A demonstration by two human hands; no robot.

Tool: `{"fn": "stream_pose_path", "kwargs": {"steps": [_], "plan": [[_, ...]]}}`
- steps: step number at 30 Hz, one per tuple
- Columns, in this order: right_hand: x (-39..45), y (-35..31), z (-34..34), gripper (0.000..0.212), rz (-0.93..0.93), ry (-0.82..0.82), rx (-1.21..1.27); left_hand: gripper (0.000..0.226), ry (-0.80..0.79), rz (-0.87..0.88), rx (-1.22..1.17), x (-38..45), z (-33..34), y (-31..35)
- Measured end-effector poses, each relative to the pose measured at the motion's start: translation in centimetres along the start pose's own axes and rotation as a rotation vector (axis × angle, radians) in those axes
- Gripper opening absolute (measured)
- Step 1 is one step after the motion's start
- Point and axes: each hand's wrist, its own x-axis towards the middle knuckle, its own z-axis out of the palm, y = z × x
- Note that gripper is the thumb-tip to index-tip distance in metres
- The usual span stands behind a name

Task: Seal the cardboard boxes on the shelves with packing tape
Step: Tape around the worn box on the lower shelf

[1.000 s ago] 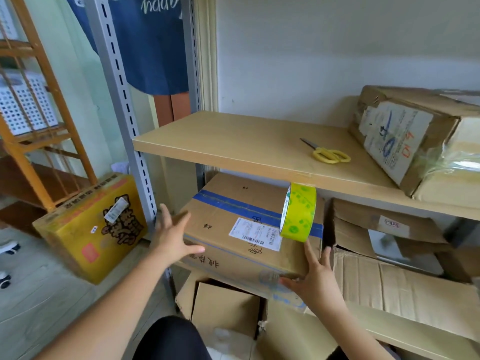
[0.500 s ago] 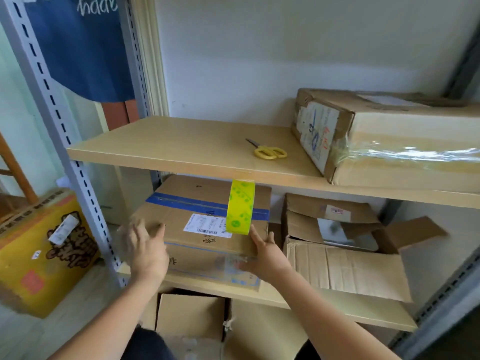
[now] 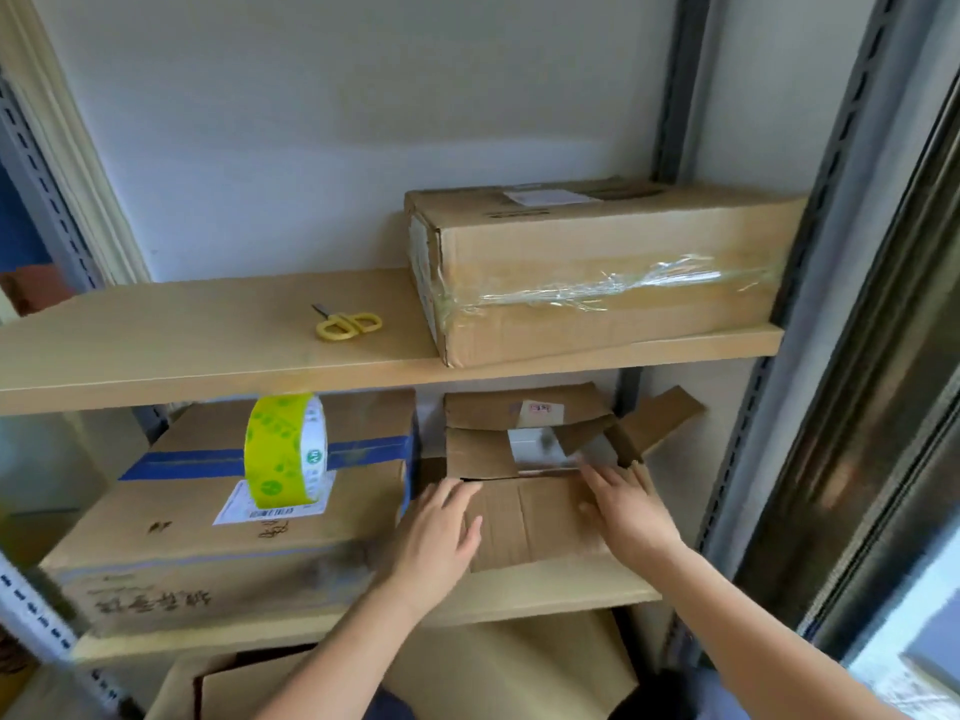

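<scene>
Pressing open box (image 3: 524, 517) flap, both hands.

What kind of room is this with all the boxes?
Probably a storeroom or small packing room. Metal shelving with wooden boards holds cardboard boxes, a roll of packing tape stands on one box, and yellow scissors lie ready.

Two bare forearms enter the frame from 6 o'clock, with no sleeves, watch, rings or gloves visible on either. The left hand (image 3: 441, 532) and right hand (image 3: 626, 506) are uncovered, with short, unpainted fingernails where these can be made out. At the bottom edge, between the arms toward 6 o'clock, a patch of dark clothing (image 3: 395, 706) is visible, its cut too cropped to tell.
</scene>
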Motion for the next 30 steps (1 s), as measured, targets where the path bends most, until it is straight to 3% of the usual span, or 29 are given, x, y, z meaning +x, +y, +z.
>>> {"fn": "stream_pose_path", "kwargs": {"steps": [5,9,13,15,19,20,22,23,25,26,30], "plan": [[2.6,1.4,1.4,0.046,0.007,-0.064,0.012,0.053,-0.157,-0.071,0.019,4.8,2.1,2.1],[3.2,1.5,2.0,0.036,-0.028,-0.032,0.054,0.056,-0.298,-0.032,0.282,6.1,3.9,1.5],[1.6,0.9,1.7,0.027,-0.137,0.03,0.128,0.028,-0.316,0.047,0.304,6.1,3.2,1.2],[0.1,0.1,1.6,0.022,-0.166,0.115,0.182,0.019,-0.316,0.076,0.239,5.5,2.3,1.3],[-4.1,-1.8,1.9,0.011,-0.211,0.412,0.202,0.03,-0.318,0.064,0.136,2.3,-0.3,1.3],[-5.7,-2.3,1.7,0.013,-0.148,0.528,0.229,0.032,-0.317,0.098,0.147,1.4,-1.0,1.3],[-8.5,-2.7,0.5,0.022,0.18,0.71,0.38,0.037,-0.343,0.164,0.127,-0.2,-2.1,1.5],[-9.4,-2.7,-0.1,0.027,0.396,0.744,0.523,0.039,-0.378,0.185,0.12,-0.8,-2.5,1.6],[-9.7,-2.3,-0.4,0.033,0.762,0.642,0.867,0.04,-0.486,0.19,0.116,-1.6,-2.8,2.1],[-9.6,-2.1,-0.3,0.034,0.826,0.544,0.982,0.039,-0.545,0.18,0.114,-1.8,-2.6,2.3],[-8.7,-1.5,-0.9,0.006,0.658,0.347,1.158,0.05,-0.608,0.095,-0.033,-1.1,-0.7,3.2]]}}
